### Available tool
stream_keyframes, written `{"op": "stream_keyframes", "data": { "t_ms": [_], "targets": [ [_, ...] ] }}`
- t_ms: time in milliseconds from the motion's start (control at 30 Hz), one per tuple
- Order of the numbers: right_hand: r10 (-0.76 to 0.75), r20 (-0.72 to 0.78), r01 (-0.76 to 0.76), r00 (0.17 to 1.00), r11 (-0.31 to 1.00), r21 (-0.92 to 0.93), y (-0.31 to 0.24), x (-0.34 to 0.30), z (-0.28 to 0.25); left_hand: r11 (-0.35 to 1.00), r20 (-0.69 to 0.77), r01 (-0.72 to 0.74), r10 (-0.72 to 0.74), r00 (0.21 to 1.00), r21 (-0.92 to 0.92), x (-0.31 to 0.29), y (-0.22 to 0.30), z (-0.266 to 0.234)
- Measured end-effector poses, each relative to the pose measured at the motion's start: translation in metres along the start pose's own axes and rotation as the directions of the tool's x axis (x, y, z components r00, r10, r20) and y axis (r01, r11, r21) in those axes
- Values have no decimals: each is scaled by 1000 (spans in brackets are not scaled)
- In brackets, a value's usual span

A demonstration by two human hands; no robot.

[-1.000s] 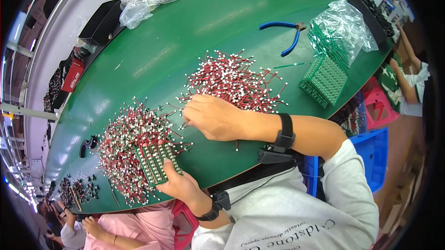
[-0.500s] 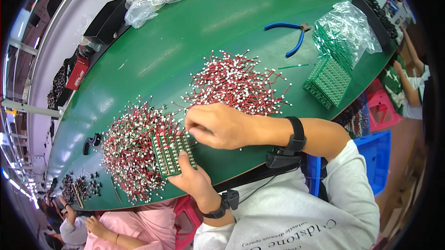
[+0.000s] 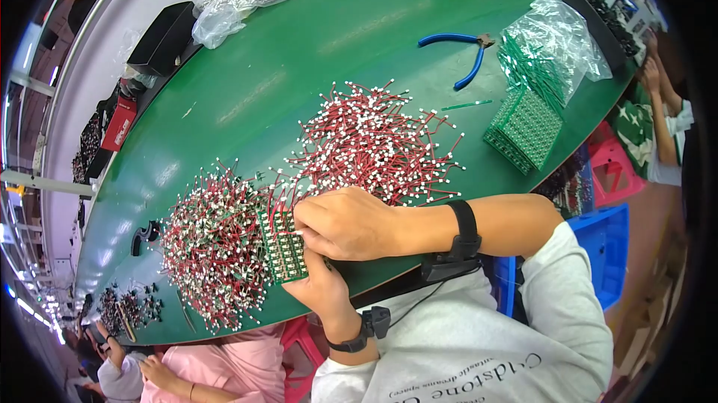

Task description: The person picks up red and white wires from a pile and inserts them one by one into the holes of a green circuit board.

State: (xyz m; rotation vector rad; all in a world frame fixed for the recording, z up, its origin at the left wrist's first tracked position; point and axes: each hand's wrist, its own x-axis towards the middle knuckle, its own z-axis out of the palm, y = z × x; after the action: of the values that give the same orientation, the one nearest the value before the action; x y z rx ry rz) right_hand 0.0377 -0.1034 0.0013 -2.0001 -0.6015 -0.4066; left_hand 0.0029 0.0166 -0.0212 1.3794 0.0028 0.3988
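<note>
My left hand [image 3: 323, 292] grips a green circuit board panel [image 3: 281, 255] by its lower right edge, thumb on top. Rows of small white connectors cover the panel, and red wires stick out along its upper part. Bent over the panel's right side is my right hand [image 3: 348, 222], its fingertips pinched close to the left thumb; whatever they hold is hidden. Touching the panel on the left lies a heap of small boards with red wires [image 3: 213, 250]. Beyond my right hand is a pile of loose red wires with white connectors [image 3: 374, 145].
Blue-handled cutters [image 3: 471, 66] lie at the far right, near a stack of green panels [image 3: 529, 130] and a clear plastic bag [image 3: 553, 37]. A black bin [image 3: 161, 40] stands far left. A person in pink [image 3: 209, 365] sits to my left; a blue crate [image 3: 602, 253] is at my right.
My right hand has come down and nearer, from the panel's top edge to its right side beside the left thumb. The panel has shifted slightly right and looks more upright.
</note>
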Motion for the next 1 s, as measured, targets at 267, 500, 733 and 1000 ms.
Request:
{"op": "stream_keyframes", "data": {
  "t_ms": [267, 500, 733, 1000],
  "targets": [
    [5, 29, -3, 1000, 997, -71, 0, -2, -1, 988, 79, -54, 43, 996, 143, 0, -1, -8],
    [89, 18, -91, 996, 992, 89, -5, -1, 0, 994, 88, -55, 46, 995, 95, 1, 3, -3],
    [-93, 20, 95, 995, 993, -72, 1, -1, 0, 981, 83, -120, 108, 991, 151, -6, -3, -7],
    [-151, -52, 139, 987, 973, -183, 2, 3, -6, 968, 96, -77, 55, 994, 241, -2, 8, -6]
  ]
}}
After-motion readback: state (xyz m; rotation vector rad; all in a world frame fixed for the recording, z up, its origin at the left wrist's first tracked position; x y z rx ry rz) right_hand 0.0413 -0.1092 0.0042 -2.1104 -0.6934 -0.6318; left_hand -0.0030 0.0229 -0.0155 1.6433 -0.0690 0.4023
